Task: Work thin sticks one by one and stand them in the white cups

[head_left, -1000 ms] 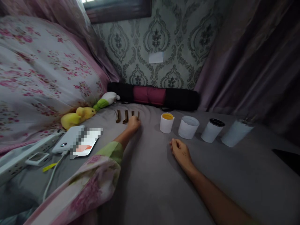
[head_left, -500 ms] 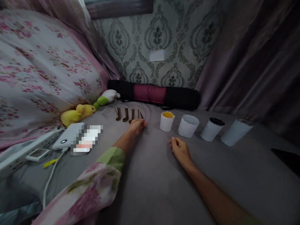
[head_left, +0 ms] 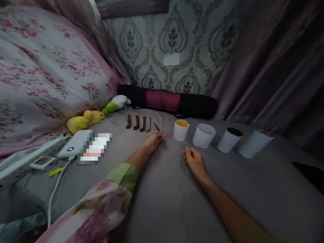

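My left hand (head_left: pixel 154 141) is closed in a pinch on a thin, dark, pointed stick (head_left: pixel 157 127), which slants up and left from the fingertips. Just left of it, several brown L-shaped bundles (head_left: pixel 136 123) of narrow strips lie in a row, the one nearest my hand being the thinnest. My right hand (head_left: pixel 194 161) rests on the grey sheet with its fingers curled, and nothing shows in it. Beyond it stand a small white cup with a yellow inside (head_left: pixel 180 133) and a wider white cup (head_left: pixel 203 138).
Farther right are a white cylinder with a black rim (head_left: pixel 227 143) and a taller white holder (head_left: pixel 253 145) with thin things poking out. At left lie a power bank (head_left: pixel 76 144), a power strip (head_left: pixel 27 162) and plush toys (head_left: pixel 86 120). A black-and-maroon roll (head_left: pixel 164 101) lies along the wall.
My left hand has moved right, away from the row of brown bundles, taking the thin stick along. My right hand stays where it was.
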`<state>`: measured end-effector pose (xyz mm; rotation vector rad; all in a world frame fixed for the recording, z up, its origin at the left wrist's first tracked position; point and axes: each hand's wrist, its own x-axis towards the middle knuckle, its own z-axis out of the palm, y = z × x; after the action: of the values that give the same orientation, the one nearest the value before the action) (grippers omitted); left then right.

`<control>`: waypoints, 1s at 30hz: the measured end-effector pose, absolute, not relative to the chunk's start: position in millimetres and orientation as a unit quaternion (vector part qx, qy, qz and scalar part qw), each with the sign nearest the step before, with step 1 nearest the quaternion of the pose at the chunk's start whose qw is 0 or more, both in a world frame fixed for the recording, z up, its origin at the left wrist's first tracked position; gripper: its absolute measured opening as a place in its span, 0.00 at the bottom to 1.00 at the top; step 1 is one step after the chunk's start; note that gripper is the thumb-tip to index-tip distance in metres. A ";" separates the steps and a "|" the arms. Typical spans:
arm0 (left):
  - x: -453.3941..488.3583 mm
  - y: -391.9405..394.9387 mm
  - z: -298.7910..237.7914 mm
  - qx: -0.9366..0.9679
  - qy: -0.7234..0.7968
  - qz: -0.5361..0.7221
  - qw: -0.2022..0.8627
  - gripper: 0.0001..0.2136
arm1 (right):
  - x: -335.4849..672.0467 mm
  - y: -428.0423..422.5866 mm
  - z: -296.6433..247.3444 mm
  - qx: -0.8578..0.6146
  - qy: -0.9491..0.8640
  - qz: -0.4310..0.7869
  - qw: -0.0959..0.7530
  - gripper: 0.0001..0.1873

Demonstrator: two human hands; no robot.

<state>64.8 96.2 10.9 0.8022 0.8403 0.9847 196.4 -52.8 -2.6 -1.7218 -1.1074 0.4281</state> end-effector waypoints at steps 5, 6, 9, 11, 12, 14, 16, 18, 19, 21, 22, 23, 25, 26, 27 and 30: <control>67.8 84.0 8.3 0.384 0.344 0.461 0.722 0.05 | 197.8 -51.4 -4.6 -0.718 -0.463 0.176 0.489 0.21; 68.8 81.7 7.7 0.388 0.341 0.465 0.719 0.04 | 198.0 -51.1 -5.0 -0.718 -0.463 0.175 0.490 0.21; 72.0 74.9 5.4 0.398 0.332 0.472 0.713 0.04 | 198.2 -50.8 -5.5 -0.715 -0.459 0.176 0.498 0.22; 73.6 70.3 3.9 0.413 0.325 0.475 0.706 0.03 | 198.0 -50.9 -5.5 -0.709 -0.458 0.177 0.506 0.23; 74.2 67.9 3.4 0.424 0.322 0.475 0.701 0.04 | 197.9 -50.9 -5.5 -0.707 -0.458 0.177 0.509 0.23; 74.6 62.8 3.3 0.447 0.321 0.473 0.688 0.05 | 197.9 -50.9 -5.5 -0.707 -0.459 0.177 0.509 0.23; 74.5 57.4 4.5 0.469 0.324 0.473 0.672 0.06 | 197.9 -50.6 -5.9 -0.711 -0.460 0.175 0.502 0.22; 74.2 51.9 6.7 0.490 0.324 0.477 0.654 0.07 | 197.9 -50.3 -6.4 -0.715 -0.460 0.176 0.497 0.22; 74.0 49.3 8.0 0.500 0.324 0.479 0.645 0.08 | 197.9 -50.3 -6.5 -0.715 -0.460 0.177 0.497 0.21; 73.6 44.4 10.3 0.516 0.323 0.480 0.632 0.09 | 197.8 -50.4 -6.6 -0.714 -0.460 0.178 0.497 0.21; 73.5 42.3 11.2 0.523 0.323 0.480 0.626 0.09 | 197.8 -50.5 -6.5 -0.713 -0.461 0.179 0.497 0.21; 73.3 40.4 11.9 0.530 0.323 0.478 0.622 0.09 | 197.8 -50.7 -6.4 -0.712 -0.462 0.179 0.497 0.21; 73.2 37.0 13.0 0.546 0.321 0.475 0.612 0.10 | 197.8 -51.1 -6.3 -0.708 -0.465 0.182 0.499 0.22; 73.1 35.5 13.4 0.554 0.319 0.474 0.605 0.10 | 197.9 -51.3 -6.3 -0.705 -0.466 0.185 0.501 0.22; 73.1 34.0 13.8 0.564 0.317 0.472 0.599 0.10 | 197.9 -51.4 -6.3 -0.702 -0.467 0.188 0.504 0.22; 73.2 29.5 14.9 0.596 0.312 0.463 0.578 0.11 | 198.1 -51.6 -6.4 -0.696 -0.464 0.196 0.512 0.22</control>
<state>73.2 29.5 14.9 1.3942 0.7296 1.0823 198.1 -51.6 -6.4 -1.6738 -1.1168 0.4711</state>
